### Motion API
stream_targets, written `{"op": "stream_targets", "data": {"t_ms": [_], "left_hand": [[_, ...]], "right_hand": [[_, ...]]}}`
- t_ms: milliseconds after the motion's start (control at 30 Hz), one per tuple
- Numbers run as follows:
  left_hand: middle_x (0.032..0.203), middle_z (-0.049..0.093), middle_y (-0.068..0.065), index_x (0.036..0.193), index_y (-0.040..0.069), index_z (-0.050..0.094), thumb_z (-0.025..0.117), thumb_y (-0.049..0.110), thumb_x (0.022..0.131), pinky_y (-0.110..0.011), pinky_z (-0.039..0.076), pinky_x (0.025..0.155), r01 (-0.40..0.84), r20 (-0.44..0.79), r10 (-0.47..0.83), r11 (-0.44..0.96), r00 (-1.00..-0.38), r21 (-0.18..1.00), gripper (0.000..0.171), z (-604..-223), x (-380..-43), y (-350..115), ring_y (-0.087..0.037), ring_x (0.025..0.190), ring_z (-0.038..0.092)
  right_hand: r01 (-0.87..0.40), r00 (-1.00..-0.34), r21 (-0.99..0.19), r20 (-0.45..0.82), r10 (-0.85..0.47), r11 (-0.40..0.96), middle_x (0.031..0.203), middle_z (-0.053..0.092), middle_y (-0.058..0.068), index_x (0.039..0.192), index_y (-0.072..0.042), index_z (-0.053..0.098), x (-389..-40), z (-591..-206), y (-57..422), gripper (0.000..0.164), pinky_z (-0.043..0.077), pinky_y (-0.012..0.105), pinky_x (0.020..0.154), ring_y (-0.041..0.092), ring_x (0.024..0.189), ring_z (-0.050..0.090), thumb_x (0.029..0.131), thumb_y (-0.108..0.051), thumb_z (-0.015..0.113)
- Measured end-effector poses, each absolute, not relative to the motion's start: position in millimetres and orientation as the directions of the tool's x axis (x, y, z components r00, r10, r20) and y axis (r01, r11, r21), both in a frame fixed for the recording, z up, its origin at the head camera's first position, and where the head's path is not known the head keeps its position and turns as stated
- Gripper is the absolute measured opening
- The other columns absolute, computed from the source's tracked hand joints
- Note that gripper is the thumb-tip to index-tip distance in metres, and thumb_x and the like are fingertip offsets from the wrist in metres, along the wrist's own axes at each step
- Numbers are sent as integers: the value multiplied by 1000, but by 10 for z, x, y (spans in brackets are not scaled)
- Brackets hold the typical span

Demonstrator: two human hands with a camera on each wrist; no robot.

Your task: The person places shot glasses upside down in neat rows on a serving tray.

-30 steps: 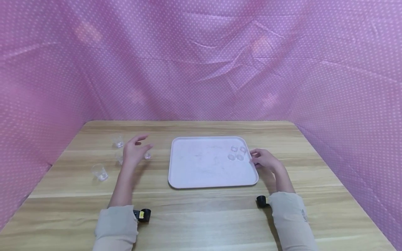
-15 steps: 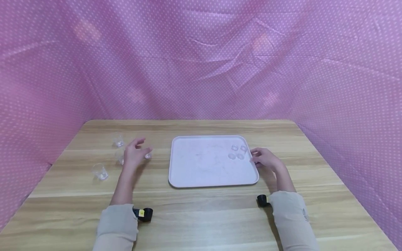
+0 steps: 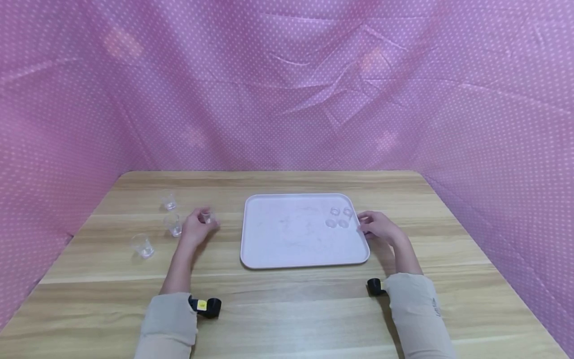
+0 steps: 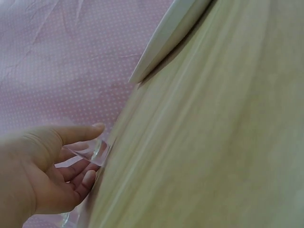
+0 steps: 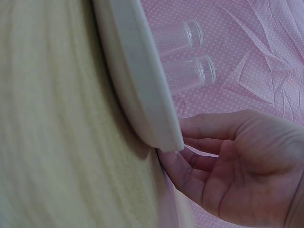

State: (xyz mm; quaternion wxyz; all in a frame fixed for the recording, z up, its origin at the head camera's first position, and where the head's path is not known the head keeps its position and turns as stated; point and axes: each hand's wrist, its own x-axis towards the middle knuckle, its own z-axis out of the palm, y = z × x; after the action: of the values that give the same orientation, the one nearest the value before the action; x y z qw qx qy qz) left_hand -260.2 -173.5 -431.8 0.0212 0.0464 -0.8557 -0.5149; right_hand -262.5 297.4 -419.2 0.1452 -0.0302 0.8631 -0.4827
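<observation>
A small clear cup stands on the table, its thick base down. My left hand holds it, thumb on one side and fingers on the other, as the left wrist view also shows with the cup. My right hand grips the right edge of a white rectangular tray. In the right wrist view the thumb lies at the rim and the fingers reach under the tray's edge. Several clear cups are grouped at the tray's right end, thick ringed ends up.
To the left of my left hand, three more clear cups stand on the wooden table: one at the back, a middle cup and a nearer cup. A pink dotted cloth hangs behind and at both sides.
My left hand has lowered and moved slightly right, and its thumb and fingers have closed round the small cup. The right hand keeps its place on the tray.
</observation>
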Motion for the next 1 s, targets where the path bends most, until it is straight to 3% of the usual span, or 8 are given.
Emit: {"op": "stream_targets", "data": {"t_ms": [367, 1000], "left_hand": [[111, 55, -30, 116, -11, 51, 68, 0, 78, -46, 33, 96, 13, 111, -150, 538, -982, 843, 43, -4453, -2585, -1758, -41, 104, 50], [97, 60, -28, 104, -10, 57, 69, 1, 77, -45, 42, 85, 22, 162, -184, 594, -970, 804, 32, -4446, -2586, -1710, -39, 91, 56]], "right_hand": [[85, -956, -841, -219, -192, 534, 106, 52, 26, 127, 15, 39, -2620, -4179, 2984, 44, 52, 34, 74, 23, 83, 58, 86, 4, 51], [88, -956, -853, -218, -197, 515, 105, 53, 27, 126, 16, 39, -2618, -4188, 2976, 43, 52, 34, 73, 22, 80, 59, 86, 5, 50]]}}
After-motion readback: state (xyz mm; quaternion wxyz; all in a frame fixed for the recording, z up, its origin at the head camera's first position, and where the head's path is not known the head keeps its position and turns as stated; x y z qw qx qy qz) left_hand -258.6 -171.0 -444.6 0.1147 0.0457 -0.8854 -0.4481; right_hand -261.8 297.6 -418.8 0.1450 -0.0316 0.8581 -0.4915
